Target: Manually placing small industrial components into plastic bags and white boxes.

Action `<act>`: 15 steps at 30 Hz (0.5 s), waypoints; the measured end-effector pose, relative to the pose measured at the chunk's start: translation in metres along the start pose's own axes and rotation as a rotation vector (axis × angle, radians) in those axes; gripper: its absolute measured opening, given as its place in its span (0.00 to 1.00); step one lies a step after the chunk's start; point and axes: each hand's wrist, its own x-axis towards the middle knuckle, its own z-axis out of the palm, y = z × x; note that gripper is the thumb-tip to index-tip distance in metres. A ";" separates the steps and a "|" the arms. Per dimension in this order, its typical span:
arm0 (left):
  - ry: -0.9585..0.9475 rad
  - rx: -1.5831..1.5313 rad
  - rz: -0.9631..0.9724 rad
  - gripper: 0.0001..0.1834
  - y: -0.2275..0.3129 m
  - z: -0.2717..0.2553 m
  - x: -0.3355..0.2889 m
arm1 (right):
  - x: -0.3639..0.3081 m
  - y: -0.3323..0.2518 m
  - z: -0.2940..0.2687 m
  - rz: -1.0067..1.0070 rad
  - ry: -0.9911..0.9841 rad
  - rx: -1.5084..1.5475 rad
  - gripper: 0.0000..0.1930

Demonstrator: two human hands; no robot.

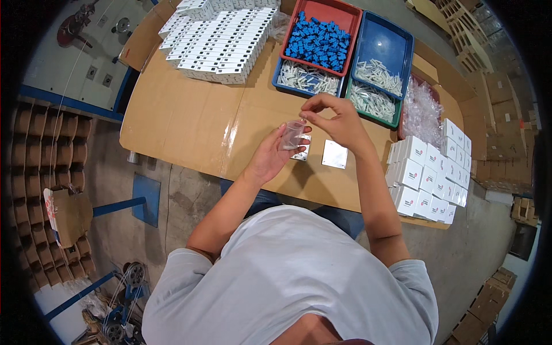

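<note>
Cardboard lined the worktop [190, 126], with concrete floor [184, 198] showing around its near edge. Taking the cup [292, 135] as the middle of the dial, brown dividers [54, 141] stood beyond the worktop toward nine o'clock. The clear cup was in my left hand [269, 155], tilted above the worktop, its fingers clamped around the wall and its mouth toward twelve. My right hand [342, 122] was raised just off the rim at one o'clock, thumb and forefinger together at the tips; whether they pinched anything small, I could not tell.

One white square [334, 154] lay flat on the cardboard at four o'clock, near the cup. Another white piece [301, 155], partly hidden by my left fingers, lay just below the cup at five.

Rows of white boxes [221, 46] were packed together at eleven. Between twelve and one, a red tray [336, 11] of blue parts [319, 43] sat on a lower blue tray [287, 88] that held white sticks. At half past one, an upper blue tray [382, 43] carried more sticks [379, 76] at its near end, and it rested on a green tray [382, 121] with sticks too. Clear bags [422, 112] heaped up toward three, and stacked cartons [428, 178] stood past them, between three and four.
</note>
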 end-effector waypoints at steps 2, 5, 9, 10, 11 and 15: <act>0.017 0.001 -0.004 0.28 -0.002 0.002 0.000 | -0.005 -0.004 0.002 0.064 -0.071 0.016 0.05; 0.029 0.031 0.008 0.29 -0.005 -0.001 0.002 | -0.006 -0.001 -0.001 -0.189 -0.159 -0.142 0.04; 0.026 0.068 0.039 0.28 -0.001 0.009 -0.002 | -0.014 -0.010 -0.003 -0.095 -0.159 -0.070 0.06; 0.005 0.057 0.044 0.29 0.002 0.011 -0.003 | -0.017 -0.015 -0.004 -0.061 -0.090 -0.023 0.06; -0.015 0.045 0.050 0.29 0.003 0.012 -0.004 | -0.018 -0.017 -0.004 -0.028 -0.021 0.025 0.06; -0.182 -0.276 0.017 0.32 0.004 -0.002 0.001 | -0.028 -0.004 -0.016 0.010 0.084 0.173 0.06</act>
